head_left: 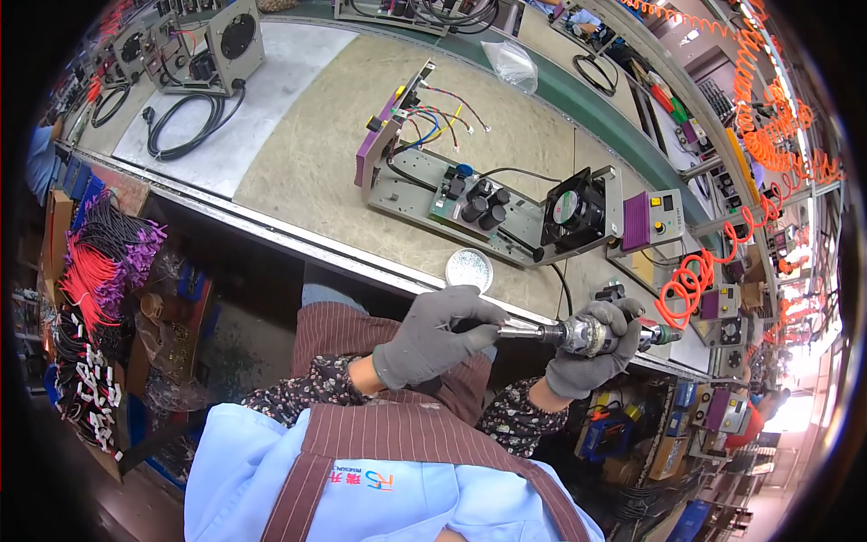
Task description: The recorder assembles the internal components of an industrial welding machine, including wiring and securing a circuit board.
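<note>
My right hand (591,357), in a grey glove, is wrapped round an air screwdriver (576,336) held almost level at the bench's front edge. The tool's silver tip points left, to the closed thumb and fingers of my gloved left hand (438,336). Whatever those fingers pinch at the tip is too small to make out. Just beyond my left hand stands a white round dish (449,275) of small silvery pieces. Behind it lies an open metal chassis (406,197) with a green circuit board (449,210), a black fan (576,210) at its right end and loose coloured wires (438,126) at its left.
An orange coiled air hose (691,285) rises from the tool at the right. More fan units (237,36) and a black power cable (185,135) lie at the far left. A green conveyor belt (578,122) runs behind. Wire bundles (95,271) fill boxes at the lower left.
</note>
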### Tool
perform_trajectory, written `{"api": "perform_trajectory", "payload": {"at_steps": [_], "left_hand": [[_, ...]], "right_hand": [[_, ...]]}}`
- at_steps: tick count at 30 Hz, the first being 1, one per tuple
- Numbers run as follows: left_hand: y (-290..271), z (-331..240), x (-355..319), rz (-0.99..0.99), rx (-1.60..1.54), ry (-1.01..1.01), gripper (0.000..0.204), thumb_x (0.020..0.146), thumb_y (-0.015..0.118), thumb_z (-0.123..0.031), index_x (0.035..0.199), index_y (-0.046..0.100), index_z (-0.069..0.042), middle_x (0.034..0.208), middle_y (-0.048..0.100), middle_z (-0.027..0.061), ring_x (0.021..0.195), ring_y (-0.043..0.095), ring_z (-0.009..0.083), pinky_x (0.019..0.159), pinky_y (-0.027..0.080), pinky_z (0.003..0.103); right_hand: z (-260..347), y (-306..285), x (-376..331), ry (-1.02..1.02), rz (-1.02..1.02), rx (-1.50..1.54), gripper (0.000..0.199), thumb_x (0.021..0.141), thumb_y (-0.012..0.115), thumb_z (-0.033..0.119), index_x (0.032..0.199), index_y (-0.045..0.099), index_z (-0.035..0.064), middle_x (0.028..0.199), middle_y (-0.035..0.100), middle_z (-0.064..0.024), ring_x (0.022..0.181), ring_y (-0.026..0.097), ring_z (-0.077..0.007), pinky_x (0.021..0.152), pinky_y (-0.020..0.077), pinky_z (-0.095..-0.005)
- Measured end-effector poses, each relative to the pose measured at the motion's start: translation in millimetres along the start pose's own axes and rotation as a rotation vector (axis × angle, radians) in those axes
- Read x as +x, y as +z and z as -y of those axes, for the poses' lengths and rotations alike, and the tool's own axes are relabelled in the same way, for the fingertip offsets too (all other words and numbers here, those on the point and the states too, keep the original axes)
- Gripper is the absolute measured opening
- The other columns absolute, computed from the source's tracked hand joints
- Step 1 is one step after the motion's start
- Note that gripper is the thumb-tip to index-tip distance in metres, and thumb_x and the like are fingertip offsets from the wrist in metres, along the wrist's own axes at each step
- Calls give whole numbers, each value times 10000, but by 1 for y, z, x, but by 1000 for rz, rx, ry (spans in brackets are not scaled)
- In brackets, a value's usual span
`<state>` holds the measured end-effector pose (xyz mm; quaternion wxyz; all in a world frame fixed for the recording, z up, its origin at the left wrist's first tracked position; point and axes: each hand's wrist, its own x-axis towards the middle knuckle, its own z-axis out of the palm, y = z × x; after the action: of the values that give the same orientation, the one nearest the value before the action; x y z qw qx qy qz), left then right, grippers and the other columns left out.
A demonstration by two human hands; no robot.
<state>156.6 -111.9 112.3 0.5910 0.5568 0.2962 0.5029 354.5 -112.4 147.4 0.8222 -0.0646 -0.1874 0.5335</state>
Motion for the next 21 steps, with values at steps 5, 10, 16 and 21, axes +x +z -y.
{"api": "perform_trajectory", "payload": {"at_steps": [5, 10, 16, 21], "left_hand": [[-7, -2, 0, -116, 182, 256, 125, 715, 693, -38, 836, 658, -38, 708, 557, 37, 653, 510, 128, 595, 400, 258], [-10, -5, 2, -104, 263, 297, 118, 693, 691, -29, 804, 652, -42, 720, 608, 51, 699, 566, 187, 813, 411, 352], [-16, 2, 1, -81, 373, 317, 109, 687, 674, -10, 787, 653, -45, 724, 635, 51, 724, 607, 199, 981, 413, 411], [-22, 21, -2, -130, 297, 201, 82, 709, 666, -27, 789, 651, -32, 706, 625, 51, 690, 602, 166, 892, 469, 351]], "right_hand": [[-3, 2, 1, -17, -2, -60, 232, 875, 619, 144, 1063, 527, 44, 847, 509, 27, 732, 486, -67, 729, 465, -241], [-3, 1, 1, -30, -13, -98, 242, 875, 620, 152, 1062, 509, 46, 840, 503, 25, 729, 487, -74, 736, 470, -253], [-4, -2, -2, 36, -35, -231, 218, 886, 608, 185, 1058, 507, 98, 770, 454, 43, 726, 475, -78, 738, 468, -263], [-15, -4, -1, -103, -121, -409, 208, 893, 597, 194, 1070, 504, 136, 781, 433, 46, 720, 444, -75, 731, 454, -263]]}}
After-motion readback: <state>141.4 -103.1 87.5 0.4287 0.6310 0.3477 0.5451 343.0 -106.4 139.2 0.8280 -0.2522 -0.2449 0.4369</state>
